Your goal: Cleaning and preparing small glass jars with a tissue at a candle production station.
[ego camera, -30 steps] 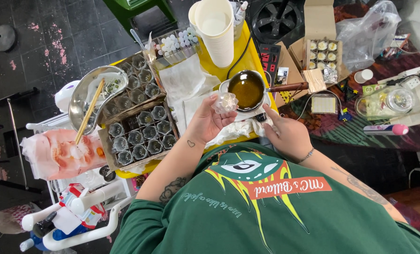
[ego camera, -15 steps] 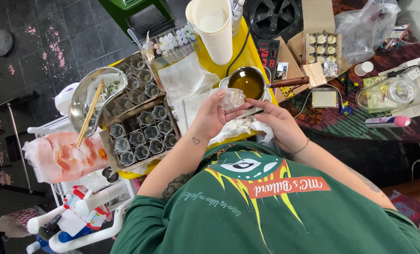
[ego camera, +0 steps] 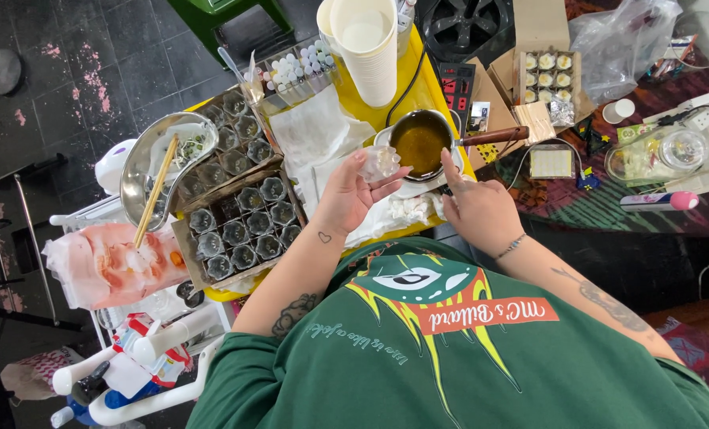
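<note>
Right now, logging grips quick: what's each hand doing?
Left hand: closed around a small clear glass jar.
Right hand: holds nothing visible, fingertips by the small pot; grip cannot be told.

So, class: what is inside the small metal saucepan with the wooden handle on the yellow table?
The small metal saucepan with the wooden handle holds a dark amber-brown liquid that fills most of it. Its bottom is covered by the liquid, so nothing below the surface can be seen.
</note>
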